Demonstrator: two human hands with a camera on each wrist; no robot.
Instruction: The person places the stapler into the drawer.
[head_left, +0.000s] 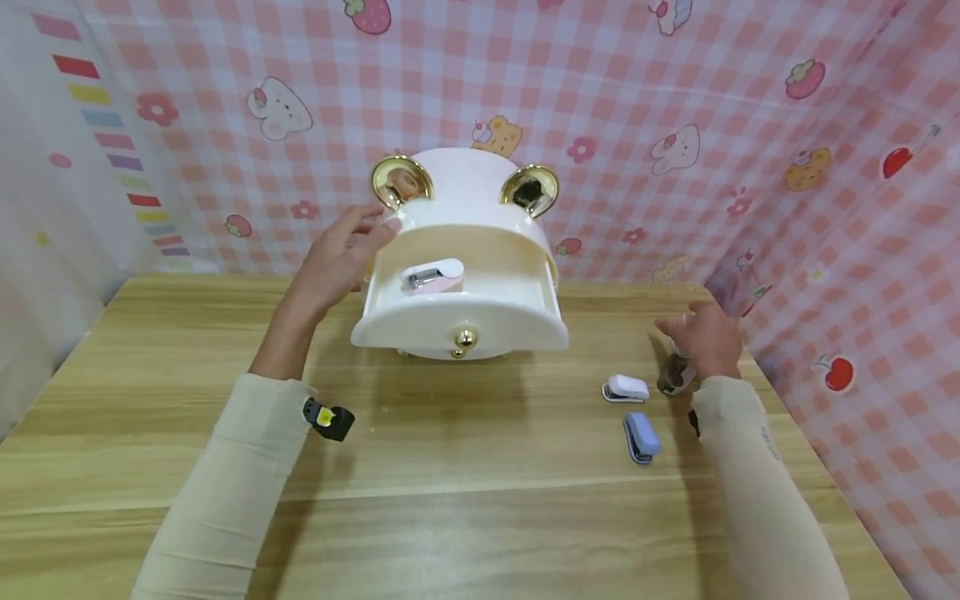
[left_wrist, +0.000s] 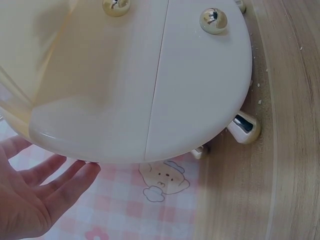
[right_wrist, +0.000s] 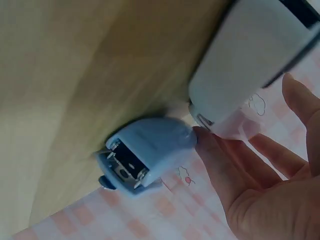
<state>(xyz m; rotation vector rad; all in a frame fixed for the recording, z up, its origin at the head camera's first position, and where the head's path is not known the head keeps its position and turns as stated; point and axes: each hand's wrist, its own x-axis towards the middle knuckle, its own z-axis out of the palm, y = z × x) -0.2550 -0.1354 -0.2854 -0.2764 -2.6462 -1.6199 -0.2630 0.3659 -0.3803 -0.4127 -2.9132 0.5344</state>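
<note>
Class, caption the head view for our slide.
Left hand beside a white cabinet, one stapler in its open drawer; two staplers near the right hand.

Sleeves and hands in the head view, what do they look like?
The left sleeve and right sleeve are long, plain and pale beige. A black device with a yellow patch sits at the left cuff; a dark piece shows at the right. Small lettering marks the right sleeve. The left hand and right hand wear no gloves.

Three staplers (head_left: 435,279) (head_left: 627,387) (head_left: 642,435), two hands (head_left: 330,262) (head_left: 712,337) — one chest (head_left: 472,187), two gold ears (head_left: 402,182) (head_left: 530,190), two knobs (head_left: 467,337) (head_left: 457,353) — one brownish object (head_left: 675,375)
</note>
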